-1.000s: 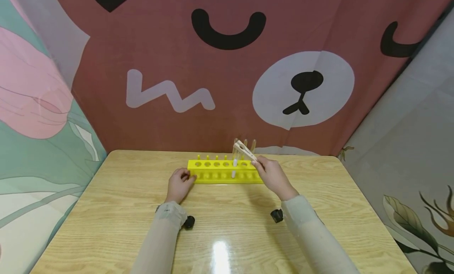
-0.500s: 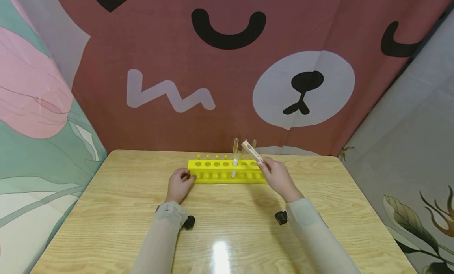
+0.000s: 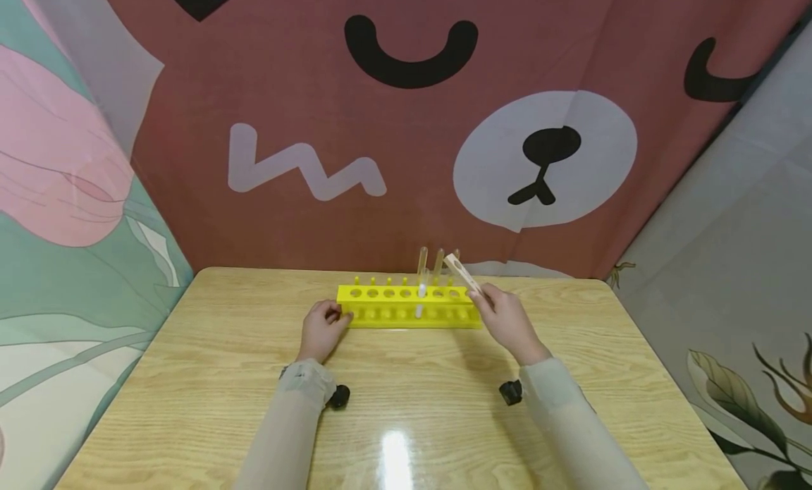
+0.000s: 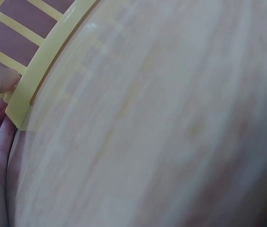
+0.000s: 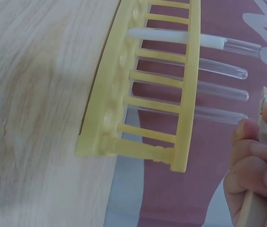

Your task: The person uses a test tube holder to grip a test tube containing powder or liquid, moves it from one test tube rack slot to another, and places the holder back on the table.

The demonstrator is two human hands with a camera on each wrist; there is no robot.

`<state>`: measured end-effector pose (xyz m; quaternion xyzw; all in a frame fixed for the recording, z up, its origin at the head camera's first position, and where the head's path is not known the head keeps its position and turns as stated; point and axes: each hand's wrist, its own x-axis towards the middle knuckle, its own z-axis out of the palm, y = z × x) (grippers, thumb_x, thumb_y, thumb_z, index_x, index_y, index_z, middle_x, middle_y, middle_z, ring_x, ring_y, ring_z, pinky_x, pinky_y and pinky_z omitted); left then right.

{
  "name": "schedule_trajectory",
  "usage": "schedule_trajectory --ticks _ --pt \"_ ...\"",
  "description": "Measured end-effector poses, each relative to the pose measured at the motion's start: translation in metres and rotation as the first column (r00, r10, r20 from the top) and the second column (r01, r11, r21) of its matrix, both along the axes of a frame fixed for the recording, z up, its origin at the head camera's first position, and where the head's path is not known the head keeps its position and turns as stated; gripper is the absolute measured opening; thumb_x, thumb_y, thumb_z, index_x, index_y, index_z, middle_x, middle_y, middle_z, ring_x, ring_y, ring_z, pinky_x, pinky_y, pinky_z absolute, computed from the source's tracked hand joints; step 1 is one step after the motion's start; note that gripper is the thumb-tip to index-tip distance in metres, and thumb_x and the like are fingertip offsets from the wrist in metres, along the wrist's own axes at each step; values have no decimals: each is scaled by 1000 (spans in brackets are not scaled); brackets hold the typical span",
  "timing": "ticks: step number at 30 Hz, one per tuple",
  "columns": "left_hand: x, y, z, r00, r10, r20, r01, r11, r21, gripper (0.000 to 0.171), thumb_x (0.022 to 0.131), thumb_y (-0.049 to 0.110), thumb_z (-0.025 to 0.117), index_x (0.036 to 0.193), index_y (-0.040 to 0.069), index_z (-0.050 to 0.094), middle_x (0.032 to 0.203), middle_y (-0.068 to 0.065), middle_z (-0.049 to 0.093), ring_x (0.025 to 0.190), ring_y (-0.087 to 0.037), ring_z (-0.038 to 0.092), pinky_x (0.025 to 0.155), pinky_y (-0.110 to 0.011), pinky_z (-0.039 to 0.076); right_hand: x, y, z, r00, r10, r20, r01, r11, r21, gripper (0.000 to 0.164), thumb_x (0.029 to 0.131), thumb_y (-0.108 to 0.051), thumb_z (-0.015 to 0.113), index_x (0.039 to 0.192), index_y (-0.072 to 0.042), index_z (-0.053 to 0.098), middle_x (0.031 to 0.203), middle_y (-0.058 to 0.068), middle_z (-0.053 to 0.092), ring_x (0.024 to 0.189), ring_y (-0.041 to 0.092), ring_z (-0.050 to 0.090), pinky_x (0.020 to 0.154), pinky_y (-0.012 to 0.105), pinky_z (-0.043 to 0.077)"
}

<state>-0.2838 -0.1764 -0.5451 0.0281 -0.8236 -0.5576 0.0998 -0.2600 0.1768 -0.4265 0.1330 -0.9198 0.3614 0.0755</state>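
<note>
A yellow test tube rack [image 3: 374,322] stands at the back of the wooden table. My left hand [image 3: 322,331] holds its left end; the left wrist view shows the thumb [image 4: 1,80] against the rack's end. One test tube with white contents [image 5: 176,36] stands upright in a rack hole. Behind it, several clear test tubes [image 5: 223,68] sit rounded end up on the pegs. My right hand [image 3: 509,326] grips a wooden test tube clamp [image 3: 464,272] just above the rack's right end. Nothing shows between the clamp's tips, which are apart from the tubes.
A curtain with a bear print [image 3: 406,215] hangs directly behind the table [image 3: 406,377]. More printed cloth [image 3: 729,264] closes off the right side, and flowered cloth [image 3: 76,299] the left. Black wrist cameras [image 3: 510,392] jut inward from both wrists.
My right hand has moved right with the test tube clamp, away from the peg tubes toward the rack's right end. My left hand stays on the rack.
</note>
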Motion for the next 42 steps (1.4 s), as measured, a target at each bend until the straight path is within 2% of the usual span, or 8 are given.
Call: schedule_trajectory --ticks 11,16,25,31,42 --pt "0 0 1 1000 -5 -12 5 1000 0 22 92 17 75 102 0 65 115 -17 59 114 -34 64 98 -44 55 -2 13 -10 999 -29 17 28 1000 8 25 108 -25 51 100 -3 61 63 4 47 48 15 35 41 26 32" --pt "1 1 2 1000 -8 -13 8 1000 8 22 91 16 75 102 -1 65 115 -17 58 114 -34 64 98 -45 55 -3 16 -14 999 -32 5 32 999 17 29 109 -26 49 97 -2 59 63 3 46 48 15 35 41 26 31" --pt "0 0 -1 1000 -5 -21 5 1000 -2 22 91 16 75 102 -1 65 113 -17 59 113 -33 64 98 -44 56 -5 25 -21 998 -55 13 55 998 26 28 109 -25 49 108 1 60 65 4 49 48 15 36 41 26 31" --pt "-1 1 -1 1000 -6 -18 6 1000 7 22 91 16 76 101 -1 65 113 -17 58 113 -34 64 98 -44 55 -5 30 -25 997 -72 -2 72 997 33 24 108 -21 51 103 1 59 65 4 50 49 16 38 41 25 32" --pt "0 0 -1 1000 0 -25 -1 1000 -15 22 91 16 75 100 -1 65 115 -18 59 113 -34 64 97 -44 56 -7 36 -33 994 -107 19 107 994 10 28 109 -25 48 107 2 57 65 5 49 49 16 39 40 26 32"
